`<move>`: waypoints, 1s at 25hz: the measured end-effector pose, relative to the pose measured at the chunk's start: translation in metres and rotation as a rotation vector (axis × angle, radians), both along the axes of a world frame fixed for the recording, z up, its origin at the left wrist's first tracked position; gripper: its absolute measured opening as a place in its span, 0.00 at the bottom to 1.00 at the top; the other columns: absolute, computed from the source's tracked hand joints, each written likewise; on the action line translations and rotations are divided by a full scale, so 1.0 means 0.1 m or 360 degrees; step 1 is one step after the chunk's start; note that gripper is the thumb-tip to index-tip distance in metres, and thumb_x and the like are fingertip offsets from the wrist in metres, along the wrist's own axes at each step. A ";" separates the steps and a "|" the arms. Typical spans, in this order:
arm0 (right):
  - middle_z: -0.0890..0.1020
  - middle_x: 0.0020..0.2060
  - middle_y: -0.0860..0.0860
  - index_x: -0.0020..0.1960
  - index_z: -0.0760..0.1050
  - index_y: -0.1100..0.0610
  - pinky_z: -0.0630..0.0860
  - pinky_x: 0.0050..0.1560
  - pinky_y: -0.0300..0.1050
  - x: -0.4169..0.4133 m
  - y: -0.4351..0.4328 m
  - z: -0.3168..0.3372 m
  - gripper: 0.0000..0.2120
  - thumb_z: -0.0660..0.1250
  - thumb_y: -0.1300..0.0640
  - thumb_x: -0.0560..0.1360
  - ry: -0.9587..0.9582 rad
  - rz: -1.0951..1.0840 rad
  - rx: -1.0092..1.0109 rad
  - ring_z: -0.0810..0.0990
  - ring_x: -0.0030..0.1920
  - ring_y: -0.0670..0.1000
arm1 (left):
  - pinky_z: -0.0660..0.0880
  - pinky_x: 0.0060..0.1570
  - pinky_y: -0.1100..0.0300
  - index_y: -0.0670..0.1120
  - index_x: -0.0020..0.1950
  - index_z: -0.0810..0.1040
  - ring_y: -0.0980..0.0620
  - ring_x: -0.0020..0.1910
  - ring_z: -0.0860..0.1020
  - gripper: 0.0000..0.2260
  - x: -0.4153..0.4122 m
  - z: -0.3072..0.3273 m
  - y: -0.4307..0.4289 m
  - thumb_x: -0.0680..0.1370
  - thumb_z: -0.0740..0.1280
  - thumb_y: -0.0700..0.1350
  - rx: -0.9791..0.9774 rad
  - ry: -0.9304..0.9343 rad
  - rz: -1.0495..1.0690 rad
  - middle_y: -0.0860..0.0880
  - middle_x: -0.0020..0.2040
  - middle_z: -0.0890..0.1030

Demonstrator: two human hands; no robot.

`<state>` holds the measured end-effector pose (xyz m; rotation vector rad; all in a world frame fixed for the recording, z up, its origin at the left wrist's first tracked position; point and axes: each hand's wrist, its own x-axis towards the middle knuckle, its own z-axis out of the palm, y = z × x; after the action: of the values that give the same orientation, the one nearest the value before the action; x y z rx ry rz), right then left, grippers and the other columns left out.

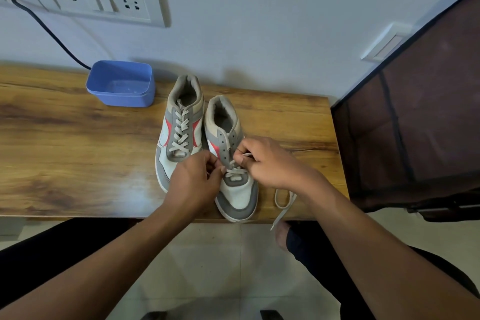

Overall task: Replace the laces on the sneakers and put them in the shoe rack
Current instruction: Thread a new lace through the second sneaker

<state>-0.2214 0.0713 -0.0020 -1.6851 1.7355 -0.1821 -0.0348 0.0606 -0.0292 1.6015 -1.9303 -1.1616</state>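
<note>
Cataloguing the hazards at this lacing step, as I judge them from the head view. Item: grey, white and red sneaker, toe at the near edge of the brown wood-grain table, with a pale flat lace crossed through its lowest eyelets only and the upper eyelets bare. Item: left hand, fingers curled, pinching the lace at the lower eyelets. Item: right hand, thumb and forefinger pinching the lace's tipped end above the tongue. Item: loose lace tail, looped beside the toe and hanging over the table edge; I cannot tell whether it belongs to the same lace. Risks: a forearm or knee catching that tail and dragging it; a hard tug sliding the shoe off the edge; a skipped eyelet; uneven ends. Item: matching sneaker, fully laced, just beside. Item: dark fabric shoe rack, right of the table, not yet holding either shoe.
</note>
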 end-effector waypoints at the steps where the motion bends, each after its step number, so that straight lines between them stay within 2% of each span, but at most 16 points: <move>1: 0.78 0.46 0.41 0.52 0.78 0.52 0.70 0.45 0.43 0.00 0.00 0.01 0.03 0.66 0.56 0.84 -0.0046 -0.0028 0.0024 0.75 0.46 0.39 | 0.76 0.38 0.62 0.50 0.48 0.78 0.58 0.39 0.79 0.05 0.02 0.01 -0.02 0.77 0.73 0.44 -0.0108 0.0007 -0.0054 0.54 0.38 0.81; 5: 0.83 0.44 0.42 0.49 0.81 0.50 0.72 0.42 0.37 -0.03 0.00 -0.03 0.02 0.72 0.56 0.80 -0.0205 -0.0190 -0.0059 0.80 0.45 0.39 | 0.77 0.40 0.54 0.53 0.58 0.78 0.55 0.39 0.78 0.17 0.08 0.00 -0.17 0.73 0.76 0.40 -0.0517 -0.0072 -0.0509 0.55 0.40 0.80; 8: 0.85 0.42 0.43 0.47 0.83 0.50 0.75 0.41 0.37 -0.06 0.00 -0.06 0.03 0.76 0.56 0.78 -0.0235 -0.0271 -0.0070 0.82 0.43 0.40 | 0.76 0.37 0.56 0.53 0.56 0.84 0.50 0.40 0.80 0.16 0.08 -0.01 -0.32 0.71 0.77 0.38 -0.0714 -0.0160 -0.0767 0.52 0.42 0.81; 11: 0.83 0.42 0.42 0.48 0.82 0.50 0.74 0.40 0.39 -0.03 0.02 -0.02 0.03 0.72 0.56 0.80 -0.0191 -0.0236 -0.0049 0.81 0.43 0.41 | 0.77 0.32 0.53 0.50 0.53 0.84 0.47 0.36 0.80 0.16 0.10 -0.03 -0.42 0.70 0.77 0.36 -0.0860 -0.0241 -0.0990 0.50 0.41 0.81; 14: 0.82 0.43 0.43 0.49 0.80 0.52 0.72 0.41 0.42 0.01 0.04 0.04 0.05 0.68 0.55 0.83 -0.0143 -0.0126 0.0014 0.80 0.44 0.43 | 0.74 0.29 0.53 0.50 0.51 0.81 0.46 0.34 0.78 0.14 0.10 -0.04 -0.44 0.71 0.75 0.35 -0.0926 -0.0309 -0.1006 0.50 0.41 0.79; 17: 0.84 0.47 0.50 0.51 0.80 0.58 0.74 0.45 0.45 0.00 0.05 0.08 0.08 0.66 0.54 0.84 -0.0162 -0.0110 0.0080 0.81 0.48 0.50 | 0.70 0.29 0.56 0.49 0.52 0.79 0.46 0.34 0.76 0.13 0.08 -0.05 -0.41 0.72 0.74 0.37 -0.0963 -0.0347 -0.1014 0.49 0.42 0.78; 19: 0.84 0.49 0.53 0.52 0.80 0.57 0.76 0.51 0.51 -0.04 0.03 0.07 0.09 0.66 0.53 0.84 -0.0194 -0.0130 0.0123 0.82 0.50 0.53 | 0.72 0.31 0.54 0.48 0.54 0.78 0.45 0.37 0.76 0.13 0.09 -0.06 -0.40 0.73 0.72 0.36 -0.1003 -0.0316 -0.1045 0.48 0.44 0.78; 21: 0.85 0.49 0.53 0.52 0.81 0.56 0.77 0.53 0.54 -0.06 0.03 0.09 0.09 0.66 0.52 0.84 -0.0230 -0.0146 0.0157 0.82 0.51 0.54 | 0.74 0.33 0.51 0.47 0.56 0.77 0.45 0.39 0.75 0.13 0.09 -0.06 -0.37 0.73 0.70 0.35 -0.1031 -0.0321 -0.1043 0.47 0.45 0.77; 23: 0.85 0.46 0.51 0.50 0.82 0.54 0.78 0.47 0.51 -0.09 0.03 0.08 0.07 0.69 0.52 0.82 -0.0249 -0.0166 0.0140 0.83 0.47 0.50 | 0.74 0.32 0.50 0.46 0.56 0.77 0.46 0.40 0.74 0.14 0.08 -0.09 -0.34 0.73 0.70 0.34 -0.1039 -0.0372 -0.1039 0.47 0.46 0.75; 25: 0.84 0.41 0.47 0.46 0.82 0.53 0.74 0.38 0.40 -0.12 0.04 0.11 0.06 0.73 0.52 0.80 -0.0206 -0.0178 0.0079 0.80 0.39 0.43 | 0.76 0.34 0.49 0.46 0.58 0.78 0.46 0.41 0.75 0.15 0.08 -0.09 -0.37 0.73 0.70 0.34 -0.1029 -0.0398 -0.1088 0.47 0.47 0.76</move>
<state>-0.2335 0.0750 0.0090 -1.5085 1.7239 -0.2903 -0.0267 0.0233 -0.0379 0.7840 -2.7511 -0.4224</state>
